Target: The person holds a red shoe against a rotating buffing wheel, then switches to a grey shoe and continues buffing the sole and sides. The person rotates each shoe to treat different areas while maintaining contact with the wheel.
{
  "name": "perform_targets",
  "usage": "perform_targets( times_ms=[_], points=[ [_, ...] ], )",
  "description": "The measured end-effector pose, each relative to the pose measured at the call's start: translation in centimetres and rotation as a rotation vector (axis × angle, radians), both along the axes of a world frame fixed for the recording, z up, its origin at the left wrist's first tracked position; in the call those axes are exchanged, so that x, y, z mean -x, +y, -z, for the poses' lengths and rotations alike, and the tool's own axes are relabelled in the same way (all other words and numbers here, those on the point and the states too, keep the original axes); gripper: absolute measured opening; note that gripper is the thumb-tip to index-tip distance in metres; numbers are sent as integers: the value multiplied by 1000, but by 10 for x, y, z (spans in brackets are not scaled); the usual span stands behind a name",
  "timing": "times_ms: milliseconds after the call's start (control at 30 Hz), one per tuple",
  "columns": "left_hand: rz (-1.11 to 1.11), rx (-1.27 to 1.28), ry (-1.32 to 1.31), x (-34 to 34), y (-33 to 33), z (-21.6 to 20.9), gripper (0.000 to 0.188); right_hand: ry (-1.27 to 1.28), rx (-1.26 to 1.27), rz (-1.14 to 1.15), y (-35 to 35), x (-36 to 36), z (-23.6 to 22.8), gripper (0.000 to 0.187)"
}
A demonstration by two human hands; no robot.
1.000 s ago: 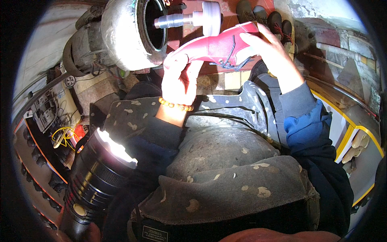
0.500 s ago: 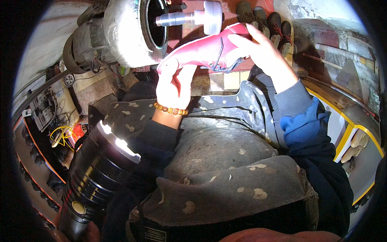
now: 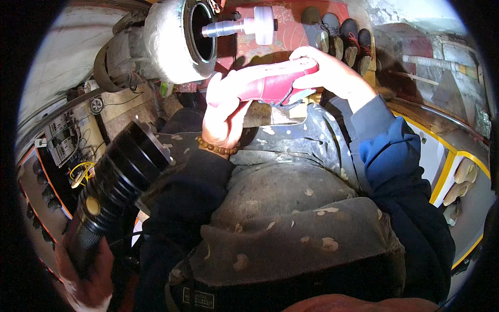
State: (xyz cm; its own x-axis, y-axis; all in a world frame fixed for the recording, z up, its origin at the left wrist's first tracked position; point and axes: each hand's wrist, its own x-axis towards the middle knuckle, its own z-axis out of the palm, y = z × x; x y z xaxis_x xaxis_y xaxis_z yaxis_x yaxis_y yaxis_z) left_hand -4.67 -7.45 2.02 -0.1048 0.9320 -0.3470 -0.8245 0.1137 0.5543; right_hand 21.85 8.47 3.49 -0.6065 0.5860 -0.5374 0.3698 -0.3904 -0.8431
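Note:
A dark pink leather shoe (image 3: 265, 83) with dark blue laces lies sideways between my two hands, its laces hanging on the lower side. My left hand (image 3: 224, 106), with a beaded bracelet at the wrist, is closed round the shoe's left end and covers it. At the other end, the fingers and thumb of my right hand (image 3: 327, 75) grip the heel. Just beyond the shoe is a white wheel (image 3: 264, 26) on a metal spindle (image 3: 224, 28), apart from it. The spindle comes out of a round, worn metal housing (image 3: 169, 41).
At the lower left another person's hand (image 3: 86, 275) holds a black flashlight (image 3: 125, 166) close to my left forearm. Several dark shoes (image 3: 349, 36) stand at the far right. A stained apron (image 3: 291, 197) covers my lap. Shelves (image 3: 460, 177) with shoe-shaped pieces are at right.
My hands have turned the shoe, tipping its laced side down. The left hand now wraps over its left end. The flashlight has shifted left, and the hand holding it shows more.

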Motion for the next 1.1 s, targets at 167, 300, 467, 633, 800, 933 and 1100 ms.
perform_targets(
  times_ms=[167,300,467,633,800,933,1100],
  points=[
    [68,-36,-30,5,-15,-3,56,6,4,-132,-16,0,-13,50],
    [118,48,-71,4,-26,-5,41,-146,-580,-336,-61,-3,-46,66],
    [104,317,-42,-35,-39,-41,55,-319,-1244,-339,-117,-6,-94,70],
    [365,14,-30,-66,-24,-93,57,-379,-1241,-75,-131,-87,-160,84],
    [703,-29,391,-85,-23,-80,57,-137,-791,581,-185,-225,-181,86],
    [852,325,611,-61,-44,-26,34,-244,-333,813,-237,-305,-71,62],
    [773,410,503,-20,-64,22,24,-788,235,722,-367,-354,133,53]
  ],
)
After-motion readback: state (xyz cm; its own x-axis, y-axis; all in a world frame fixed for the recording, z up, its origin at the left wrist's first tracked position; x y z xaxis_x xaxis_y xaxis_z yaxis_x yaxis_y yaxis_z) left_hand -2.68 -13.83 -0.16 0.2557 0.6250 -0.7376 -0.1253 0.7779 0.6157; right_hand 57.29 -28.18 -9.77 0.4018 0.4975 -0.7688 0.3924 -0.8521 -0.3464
